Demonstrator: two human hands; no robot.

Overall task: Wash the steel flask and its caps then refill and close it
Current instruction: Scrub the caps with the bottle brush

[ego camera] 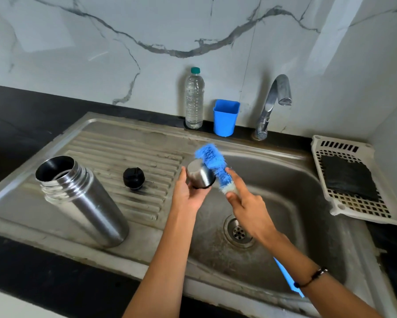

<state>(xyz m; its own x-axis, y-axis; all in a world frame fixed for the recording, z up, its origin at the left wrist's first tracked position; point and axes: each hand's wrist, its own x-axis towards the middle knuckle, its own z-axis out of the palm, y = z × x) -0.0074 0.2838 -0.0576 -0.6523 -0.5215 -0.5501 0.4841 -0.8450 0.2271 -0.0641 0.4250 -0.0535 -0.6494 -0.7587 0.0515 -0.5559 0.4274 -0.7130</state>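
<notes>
Right, I've got the steel cup cap (199, 174) in my left hand (187, 196), held over the left edge of the sink basin (307, 203), with the fingers curled round its lower end. My right hand (248, 203) grips the blue bottle brush (213, 164) just below the bristles, index finger laid along it; the bristles lie against the cap's right side, and the handle tip pokes out under my wrist.

The steel flask (82, 198) stands open on the drainboard (128, 161), well to the left. The black stopper (133, 178) sits on the ribs between flask and cap, apart from both.

Risks as I read them:
- Cap is smooth steel and probably wet. My hold is on one end only, so a hard brush stroke could lever it out and drop it into the basin.
- Brush is on the outside of the cap. I can't see the inside from here, so it may go unscrubbed.
- Flask looks tall and top-heavy on a ribbed, sloped surface. A knock from my left elbow could topple it, maybe off the counter (32, 271).
- Stopper is round, so it could roll on the ribs if bumped.
- Tap (275, 99) looks off, with no water visible. Soap residue stays until I rinse.

The water bottle (194, 99) and blue cup (226, 118) at the back wall are out of the way.
</notes>
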